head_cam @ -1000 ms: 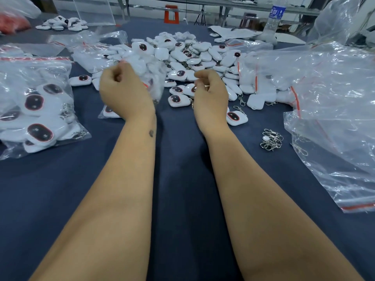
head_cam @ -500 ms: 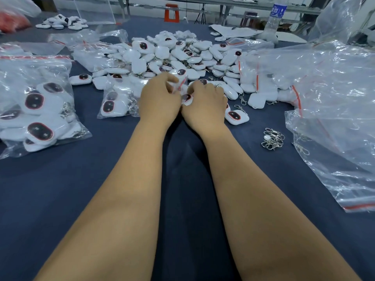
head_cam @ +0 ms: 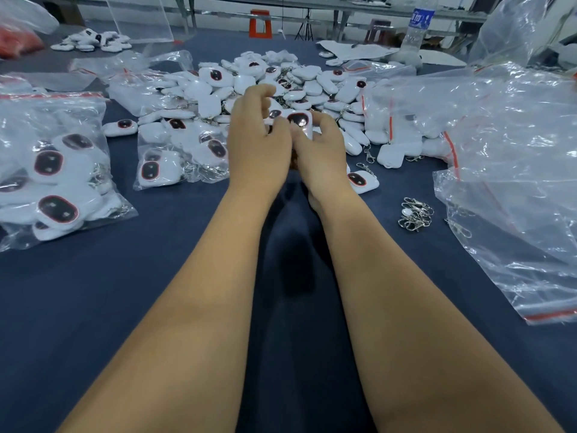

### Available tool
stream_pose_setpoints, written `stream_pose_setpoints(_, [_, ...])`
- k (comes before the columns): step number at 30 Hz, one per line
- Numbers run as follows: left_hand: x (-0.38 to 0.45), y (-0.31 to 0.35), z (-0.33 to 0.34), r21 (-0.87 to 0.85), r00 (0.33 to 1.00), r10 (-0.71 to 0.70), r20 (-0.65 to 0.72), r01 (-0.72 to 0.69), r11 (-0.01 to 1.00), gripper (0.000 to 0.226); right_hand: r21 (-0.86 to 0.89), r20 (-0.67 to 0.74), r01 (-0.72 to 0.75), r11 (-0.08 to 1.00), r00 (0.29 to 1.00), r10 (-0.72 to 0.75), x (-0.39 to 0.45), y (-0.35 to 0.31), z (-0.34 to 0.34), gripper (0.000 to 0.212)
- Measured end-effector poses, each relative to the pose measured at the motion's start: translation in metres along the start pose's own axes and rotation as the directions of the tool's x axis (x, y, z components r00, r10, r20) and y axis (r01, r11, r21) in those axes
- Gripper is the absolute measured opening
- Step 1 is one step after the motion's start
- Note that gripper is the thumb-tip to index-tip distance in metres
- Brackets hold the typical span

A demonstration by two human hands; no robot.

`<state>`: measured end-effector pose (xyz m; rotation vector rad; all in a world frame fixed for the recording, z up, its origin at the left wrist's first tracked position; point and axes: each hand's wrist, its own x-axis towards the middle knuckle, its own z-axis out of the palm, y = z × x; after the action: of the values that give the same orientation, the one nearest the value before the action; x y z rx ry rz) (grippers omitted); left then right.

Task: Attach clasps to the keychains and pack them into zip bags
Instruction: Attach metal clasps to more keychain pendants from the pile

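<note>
Since the frame half a second earlier, both hands have lifted slightly off the pile, and a white keychain (head_cam: pixel 301 122) with a dark oval face now stands between them. The right hand (head_cam: pixel 318 157) has its grip closed round the keychain, thumb and fingers curled at its lower edge. The left hand (head_cam: pixel 257 142) sits just beside it, touching the right; its fingers are curled, but what its grip holds cannot be told.

The bench (head_cam: pixel 156 292) is covered in dark blue cloth. The loose keychain pile (head_cam: pixel 281 85) lies directly beyond the hands. Filled zip bags (head_cam: pixel 53 170) lie at left, empty zip bags (head_cam: pixel 499 145) at right. A cluster of metal clasps (head_cam: pixel 415 214) lies right of the right forearm. A water bottle (head_cam: pixel 416 29) stands at the far edge.
</note>
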<state>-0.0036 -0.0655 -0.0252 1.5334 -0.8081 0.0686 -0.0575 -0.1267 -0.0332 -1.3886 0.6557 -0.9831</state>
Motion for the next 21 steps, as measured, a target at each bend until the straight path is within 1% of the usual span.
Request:
stream_pose_setpoints(1, [-0.002, 0.003, 0.005, -0.117, 0.995, -0.089, 0.051, 0.094, 0.989, 0.034, 0.075, 0.029, -0.046, 0.996, 0.999, 0.044, 0.001, -0.001, 0.000, 0.018])
stream_pose_setpoints(2, [-0.002, 0.004, 0.010, -0.223, 0.975, -0.191, 0.112, 0.212, 0.952, 0.029, 0.130, 0.056, -0.085, 0.988, 0.995, 0.078, 0.001, -0.002, 0.000, 0.021])
stream_pose_setpoints(3, [-0.001, 0.004, 0.012, -0.330, 0.942, -0.291, 0.168, 0.331, 0.884, 0.021, 0.164, 0.076, -0.112, 0.980, 0.992, 0.101, 0.002, -0.003, 0.000, 0.023])
stream_pose_setpoints(4, [0.001, 0.003, 0.012, -0.439, 0.902, -0.371, 0.219, 0.431, 0.788, 0.012, 0.188, 0.090, -0.129, 0.974, 0.989, 0.114, 0.002, -0.003, 0.001, 0.025])
stream_pose_setpoints(5, [0.004, 0.001, 0.011, -0.530, 0.866, -0.420, 0.272, 0.499, 0.686, 0.010, 0.204, 0.099, -0.139, 0.969, 0.988, 0.120, 0.002, -0.004, 0.001, 0.027])
stream_pose_setpoints(6, [0.006, -0.001, 0.010, -0.579, 0.837, -0.443, 0.322, 0.544, 0.607, 0.013, 0.213, 0.106, -0.143, 0.967, 0.987, 0.122, 0.003, -0.004, 0.002, 0.030])
stream_pose_setpoints(7, [0.007, -0.003, 0.008, -0.601, 0.819, -0.448, 0.358, 0.569, 0.561, 0.015, 0.210, 0.109, -0.142, 0.967, 0.987, 0.121, 0.003, -0.004, 0.003, 0.031])
stream_pose_setpoints(8, [0.007, -0.004, 0.007, -0.610, 0.817, -0.438, 0.375, 0.574, 0.546, 0.016, 0.197, 0.108, -0.135, 0.971, 0.987, 0.116, 0.002, -0.004, 0.003, 0.033])
stream_pose_setpoints(9, [0.007, -0.005, 0.005, -0.604, 0.823, -0.420, 0.381, 0.566, 0.561, 0.018, 0.175, 0.106, -0.121, 0.977, 0.989, 0.104, 0.002, -0.003, 0.003, 0.033])
stream_pose_setpoints(11, [0.007, -0.006, 0.004, -0.561, 0.832, -0.392, 0.392, 0.554, 0.614, 0.030, 0.139, 0.098, -0.094, 0.986, 0.992, 0.081, 0.001, -0.002, 0.003, 0.031])
stream_pose_setpoints(13, [0.008, -0.007, 0.004, -0.522, 0.828, -0.388, 0.404, 0.557, 0.645, 0.036, 0.135, 0.092, -0.094, 0.986, 0.992, 0.082, 0.001, -0.002, 0.001, 0.033])
stream_pose_setpoints(15, [0.008, -0.009, 0.004, -0.522, 0.813, -0.418, 0.406, 0.582, 0.624, 0.033, 0.138, 0.096, -0.108, 0.985, 0.991, 0.095, 0.001, -0.002, 0.001, 0.037])
stream_pose_setpoints(18, [0.008, -0.009, 0.005, -0.577, 0.782, -0.472, 0.407, 0.621, 0.531, 0.022, 0.150, 0.108, -0.135, 0.980, 0.987, 0.119, 0.002, -0.002, 0.001, 0.043])
stream_pose_setpoints(19, [0.008, -0.008, 0.005, -0.583, 0.775, -0.481, 0.409, 0.628, 0.516, 0.020, 0.153, 0.111, -0.141, 0.978, 0.986, 0.125, 0.002, -0.002, 0.001, 0.044])
stream_pose_setpoints(21, [0.009, -0.008, 0.005, -0.576, 0.773, -0.494, 0.398, 0.630, 0.521, 0.022, 0.147, 0.119, -0.143, 0.979, 0.985, 0.126, 0.002, -0.002, 0.001, 0.043])
